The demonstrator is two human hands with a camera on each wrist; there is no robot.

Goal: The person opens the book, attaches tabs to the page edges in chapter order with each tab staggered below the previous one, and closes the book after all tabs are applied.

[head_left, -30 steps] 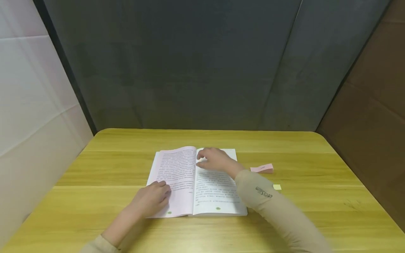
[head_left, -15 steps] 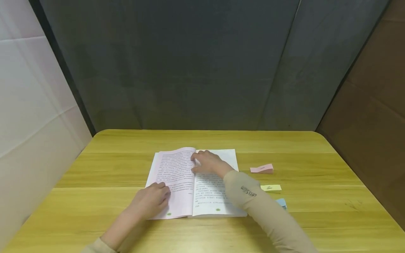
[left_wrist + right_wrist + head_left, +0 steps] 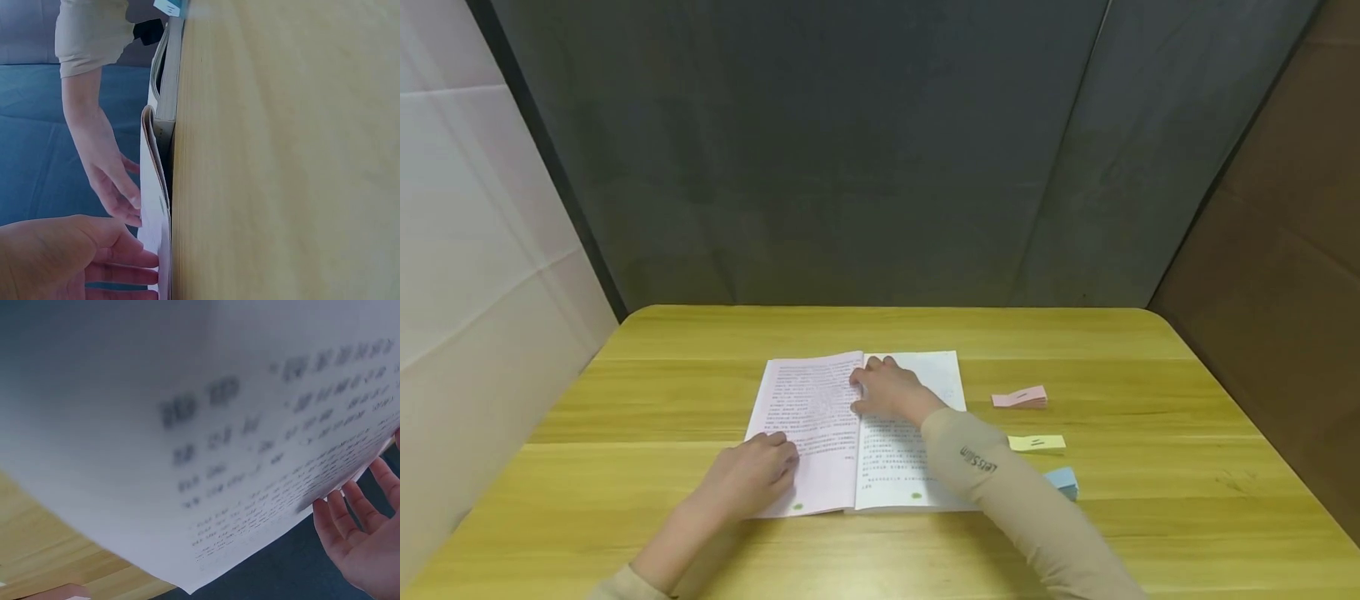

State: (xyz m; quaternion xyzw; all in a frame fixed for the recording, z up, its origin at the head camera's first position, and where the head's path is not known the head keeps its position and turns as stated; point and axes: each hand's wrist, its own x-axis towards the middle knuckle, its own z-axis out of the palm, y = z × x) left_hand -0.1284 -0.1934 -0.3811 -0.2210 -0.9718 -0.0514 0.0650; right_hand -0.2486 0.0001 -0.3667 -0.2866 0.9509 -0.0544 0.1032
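Observation:
An open book (image 3: pixel 897 467) lies on the wooden table, its left page tinted pink and its right page white. My left hand (image 3: pixel 752 471) rests on the lower left page; in the left wrist view its fingertips touch the paper. My right hand (image 3: pixel 891 390) is over the upper part of the book near the fold, thumb and fingers spread, fingertips at the inner edge of the left page. Loosely bent fingers of the right hand (image 3: pixel 359 537) meet the printed page in the right wrist view. I see nothing pinched in either hand.
Right of the book lie a pink paper strip pad (image 3: pixel 1021 397), a yellow one (image 3: pixel 1037 443) and a blue one (image 3: pixel 1062 482), the last partly behind the right sleeve. Dark cloth (image 3: pixel 850 167) hangs beyond the table's far edge.
My right hand has moved left from the white page to the fold, and its sleeve has uncovered the yellow and blue pads. The left page lies flatter near the fold. My left hand stays put.

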